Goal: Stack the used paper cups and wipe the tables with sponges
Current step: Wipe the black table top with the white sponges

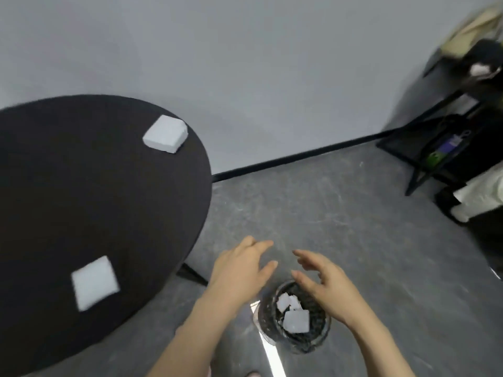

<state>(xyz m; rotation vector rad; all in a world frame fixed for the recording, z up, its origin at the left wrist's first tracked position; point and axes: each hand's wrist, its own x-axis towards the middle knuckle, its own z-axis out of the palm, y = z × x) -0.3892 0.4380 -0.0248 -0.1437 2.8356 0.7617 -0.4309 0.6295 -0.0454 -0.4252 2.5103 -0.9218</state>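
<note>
Both hands are out in front, over the grey floor (353,213). The left hand (239,268) is spread with straight fingers and holds nothing. The right hand (324,281) is loose, with its fingers a little bent, and it holds nothing too. The two hands are near each other but do not touch.

Just under the right hand is a small dark bin (295,341) on the floor. White bits lie inside it. They could be sponge bits or crushed paper; I cannot tell which.

To the left of the left hand is a round black table (54,186). Two white sponges lie on it. The near sponge (94,281) is close to the left hand. The far sponge (165,134) is further off, by the table's far edge. I see no paper cups.

I think the wiping step comes now. The left hand would need to go left and grip the near sponge, then rub it over the table.
</note>
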